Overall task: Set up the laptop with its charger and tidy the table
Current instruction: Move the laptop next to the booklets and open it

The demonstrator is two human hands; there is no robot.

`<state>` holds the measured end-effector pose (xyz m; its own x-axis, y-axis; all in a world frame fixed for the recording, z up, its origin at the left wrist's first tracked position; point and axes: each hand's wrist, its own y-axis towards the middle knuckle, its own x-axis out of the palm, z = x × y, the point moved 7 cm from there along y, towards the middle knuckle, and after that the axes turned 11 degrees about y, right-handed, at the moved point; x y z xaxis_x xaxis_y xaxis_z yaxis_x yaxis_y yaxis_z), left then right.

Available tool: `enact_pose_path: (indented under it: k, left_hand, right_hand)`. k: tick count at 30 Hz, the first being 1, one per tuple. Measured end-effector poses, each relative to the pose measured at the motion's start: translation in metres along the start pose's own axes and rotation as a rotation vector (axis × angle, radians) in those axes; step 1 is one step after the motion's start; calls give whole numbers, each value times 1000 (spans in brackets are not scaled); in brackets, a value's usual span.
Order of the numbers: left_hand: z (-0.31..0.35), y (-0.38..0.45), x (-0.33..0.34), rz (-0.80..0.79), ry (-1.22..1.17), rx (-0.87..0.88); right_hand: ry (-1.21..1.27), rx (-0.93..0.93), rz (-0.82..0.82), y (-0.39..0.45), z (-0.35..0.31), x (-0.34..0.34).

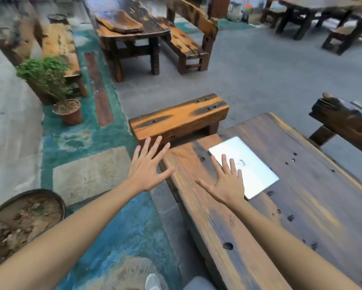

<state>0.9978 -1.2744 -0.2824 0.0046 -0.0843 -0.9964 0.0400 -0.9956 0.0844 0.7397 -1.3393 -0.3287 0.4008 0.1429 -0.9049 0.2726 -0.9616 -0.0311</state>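
Note:
A closed silver laptop point(253, 164) lies flat near the left end of a dark, worn wooden table point(301, 206). My right hand point(226, 183) is spread with straight fingers over the laptop's near left corner; its fingertips overlap the lid, and I cannot tell if they touch it. My left hand point(148, 166) is also spread with straight fingers, held in the air just left of the table's edge, in front of a small bench. Neither hand holds anything. No charger is in view.
A short orange-stained bench point(180, 118) stands just beyond the table's left end. A dark bench back point(343, 122) runs along the far right. Two potted plants point(67, 110) point(27, 222) stand on the left floor. More tables and benches point(134, 28) fill the background.

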Motion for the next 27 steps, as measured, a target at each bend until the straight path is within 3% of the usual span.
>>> enact_pose_path:
  k: [11,20,27]
  left_hand:
    - [73,178,85,-191,-39,240]
    - [151,282,166,-471,-197,358]
    - [195,334,196,-607,-331,446]
  right_hand:
    - [143,417,40,63,128,9]
    - [597,936,74,71,236,33]
    - [864,1237,226,54,284,46]
